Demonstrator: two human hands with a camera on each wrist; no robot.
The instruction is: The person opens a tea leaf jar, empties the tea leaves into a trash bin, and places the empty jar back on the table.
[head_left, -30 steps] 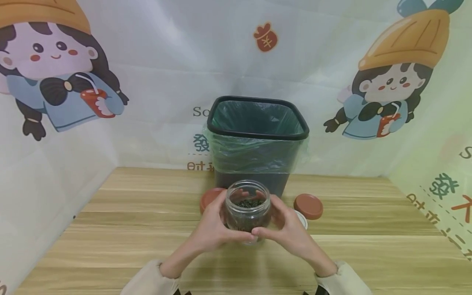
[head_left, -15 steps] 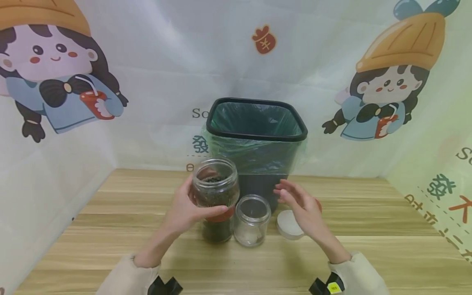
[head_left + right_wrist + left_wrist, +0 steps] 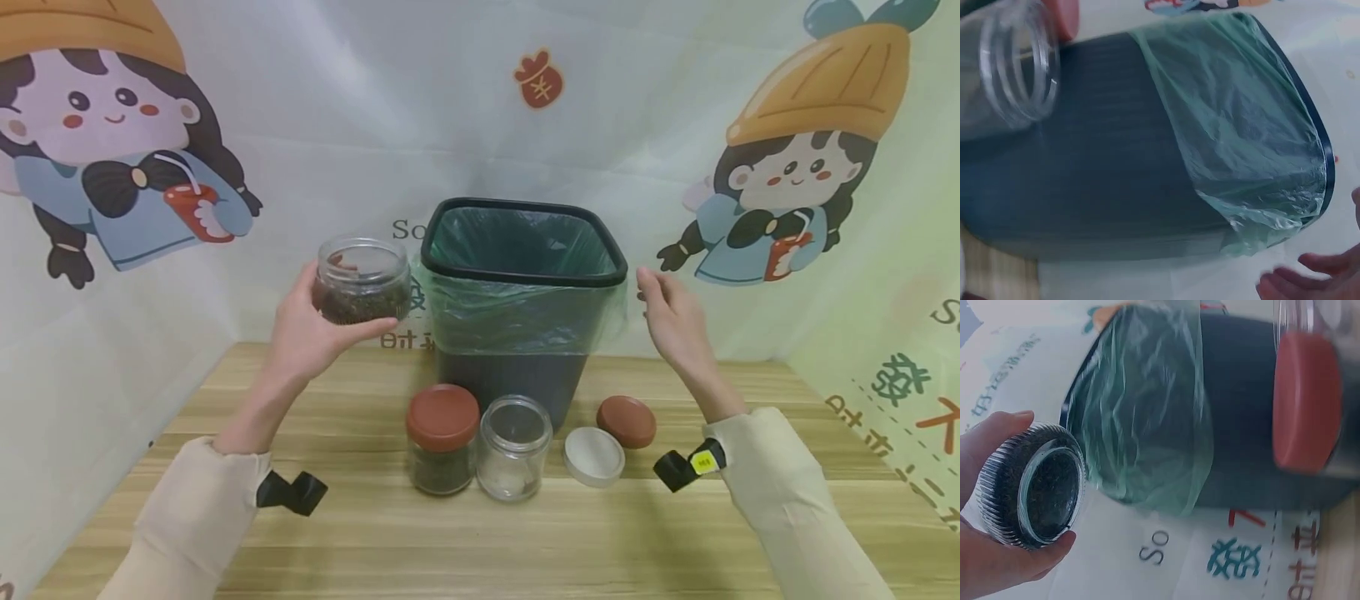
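Lidless ribbed jar (image 3: 366, 302) may spill if our left hand (image 3: 302, 330), curled round it, tips; our right hand (image 3: 675, 315) looks loose.

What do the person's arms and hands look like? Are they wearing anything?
The left hand and right hand wear no gloves. Both arms have long, cream-coloured sleeves with gathered cuffs. A small, angular black gadget shows at each wrist; the right one has a yellow label, its print too small to read.
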